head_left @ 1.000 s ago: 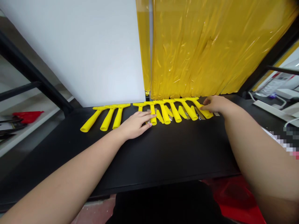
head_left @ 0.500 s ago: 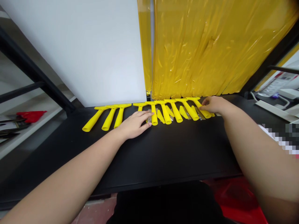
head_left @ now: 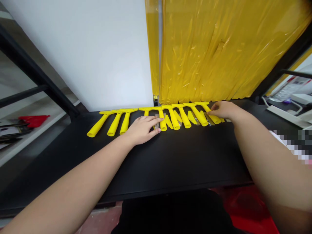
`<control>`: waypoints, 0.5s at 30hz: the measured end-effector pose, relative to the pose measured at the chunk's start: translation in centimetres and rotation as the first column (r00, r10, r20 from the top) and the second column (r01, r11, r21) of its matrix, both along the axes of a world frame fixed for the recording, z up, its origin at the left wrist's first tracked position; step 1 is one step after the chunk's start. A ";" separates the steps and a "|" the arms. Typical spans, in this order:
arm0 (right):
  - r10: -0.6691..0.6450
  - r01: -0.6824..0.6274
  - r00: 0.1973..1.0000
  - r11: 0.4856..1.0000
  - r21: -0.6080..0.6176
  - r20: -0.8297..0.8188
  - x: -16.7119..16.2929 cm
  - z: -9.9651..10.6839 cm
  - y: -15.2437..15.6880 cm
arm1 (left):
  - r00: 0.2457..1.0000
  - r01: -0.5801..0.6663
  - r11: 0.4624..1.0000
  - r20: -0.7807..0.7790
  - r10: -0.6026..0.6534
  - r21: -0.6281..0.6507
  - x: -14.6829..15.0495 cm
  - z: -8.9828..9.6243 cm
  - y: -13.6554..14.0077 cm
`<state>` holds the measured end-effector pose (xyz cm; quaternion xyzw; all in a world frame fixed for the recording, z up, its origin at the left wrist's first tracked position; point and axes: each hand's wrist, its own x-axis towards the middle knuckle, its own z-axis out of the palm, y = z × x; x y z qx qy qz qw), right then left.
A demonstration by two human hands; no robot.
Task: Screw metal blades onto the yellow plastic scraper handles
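Observation:
Yellow plastic T-shaped handles lie in a row along the back of the black table (head_left: 175, 162). My left hand (head_left: 143, 128) rests flat with fingers stretched out, its fingertips touching one yellow handle (head_left: 163, 125) and its wrist side covering part of another. At the right end of the row, my right hand (head_left: 223, 110) has its fingers bent onto the last handle (head_left: 214, 119); the fingertips are partly hidden. Between the right-hand handles lie small yellow pieces (head_left: 168, 122) with flat metal blades (head_left: 195, 117). Three handles (head_left: 97, 126) lie left of my left hand.
Behind the row stand a white panel (head_left: 97, 55) and hanging yellow plastic film (head_left: 207, 48). Black frame bars (head_left: 58, 97) rise on the left, near a shelf with a red item (head_left: 34, 121). A red object (head_left: 248, 208) is below the table's front edge.
My left hand has slid slightly to the right, and the handle at its fingertips has shifted a little right too. My right hand looks almost unmoved.

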<state>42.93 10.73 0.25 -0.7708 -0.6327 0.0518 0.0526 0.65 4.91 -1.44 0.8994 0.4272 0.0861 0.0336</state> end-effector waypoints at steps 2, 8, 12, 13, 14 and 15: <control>-0.003 0.003 1.000 1.000 -0.004 -0.010 0.1 0.0 0.0 | 0.999 -0.036 0.999 -0.019 0.037 0.020 0.4 0.1 -0.2; -0.021 0.020 1.000 1.000 -0.023 -0.022 -0.4 0.1 -0.2 | 0.999 -0.044 0.998 -0.029 0.045 0.039 1.1 0.0 0.0; -0.062 0.058 0.994 0.998 -0.037 -0.091 0.1 0.6 -0.4 | 1.000 -0.002 0.999 -0.006 0.003 0.047 1.0 -0.3 0.4; -0.079 0.077 0.990 0.997 -0.022 -0.116 0.6 0.7 -0.4 | 1.000 0.002 0.999 -0.002 -0.002 0.050 1.0 -0.3 0.5; -0.099 0.100 0.985 0.995 -0.002 -0.141 1.3 0.9 -0.4 | 1.000 0.004 0.999 0.000 -0.004 0.053 0.9 -0.4 0.6; -0.122 0.127 0.979 0.992 0.024 -0.162 2.1 1.1 -0.4 | 1.000 0.004 0.998 0.000 -0.004 0.055 0.9 -0.5 0.6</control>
